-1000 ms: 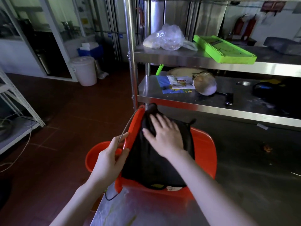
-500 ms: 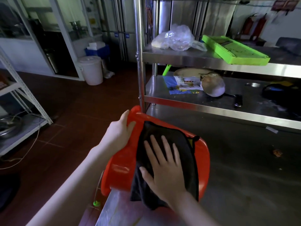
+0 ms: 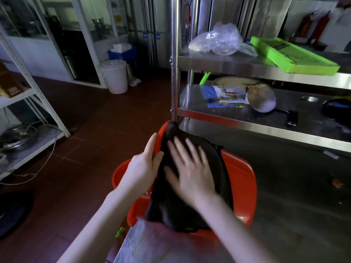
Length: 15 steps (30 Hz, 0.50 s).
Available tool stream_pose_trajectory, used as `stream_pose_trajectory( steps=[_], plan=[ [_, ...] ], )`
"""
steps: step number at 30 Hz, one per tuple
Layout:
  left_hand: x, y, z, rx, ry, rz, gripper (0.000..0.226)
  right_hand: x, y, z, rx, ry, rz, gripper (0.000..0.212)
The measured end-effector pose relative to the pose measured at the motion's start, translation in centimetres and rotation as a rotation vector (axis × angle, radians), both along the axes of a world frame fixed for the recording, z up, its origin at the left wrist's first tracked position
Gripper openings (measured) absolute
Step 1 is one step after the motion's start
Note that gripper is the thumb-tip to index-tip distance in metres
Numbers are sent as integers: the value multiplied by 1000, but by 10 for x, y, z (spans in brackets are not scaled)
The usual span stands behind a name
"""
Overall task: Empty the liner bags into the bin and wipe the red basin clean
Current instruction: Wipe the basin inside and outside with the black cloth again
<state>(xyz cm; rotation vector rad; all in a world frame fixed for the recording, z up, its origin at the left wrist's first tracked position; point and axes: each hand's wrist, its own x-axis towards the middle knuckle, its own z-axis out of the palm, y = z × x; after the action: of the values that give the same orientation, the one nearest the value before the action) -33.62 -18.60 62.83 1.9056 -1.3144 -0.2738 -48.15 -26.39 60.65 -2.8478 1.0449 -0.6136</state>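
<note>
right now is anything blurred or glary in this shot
Head view: the right hand is smeared by motion blur on the black cloth; the left hand, gripping the rim of the red plastic basin, is sharper; the clear plastic bag catches glare; the steel table lies dim.

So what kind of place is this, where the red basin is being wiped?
Probably a commercial kitchen or prep room: the red basin rests on a stainless steel worktable below steel rack shelves, a green tray lies on the upper shelf, and a white lidded bucket stands on the tiled floor.
</note>
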Motion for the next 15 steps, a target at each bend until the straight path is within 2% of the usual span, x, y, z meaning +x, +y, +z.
stream_pose_trajectory(
  steps=[3, 5, 8, 12, 15],
  plan=[
    [4, 1, -2, -26, -5, -42, 59, -15, 42, -30, -82, -58, 38, 69],
    [5, 4, -8, -47, -18, -47, 61, -10, 34, -29, -72, -66, 26, 67],
    [6, 11, -21, -52, -21, 24, 62, 5, -7, -5, 20, 22, -61, 67],
    [5, 16, -31, -75, 23, 50, 60, 13, -74, 15, 291, 90, -174, 66],
    [5, 11, -30, -68, 36, 75, 59, -9, -84, 6, 254, 70, -126, 60]
  ],
)
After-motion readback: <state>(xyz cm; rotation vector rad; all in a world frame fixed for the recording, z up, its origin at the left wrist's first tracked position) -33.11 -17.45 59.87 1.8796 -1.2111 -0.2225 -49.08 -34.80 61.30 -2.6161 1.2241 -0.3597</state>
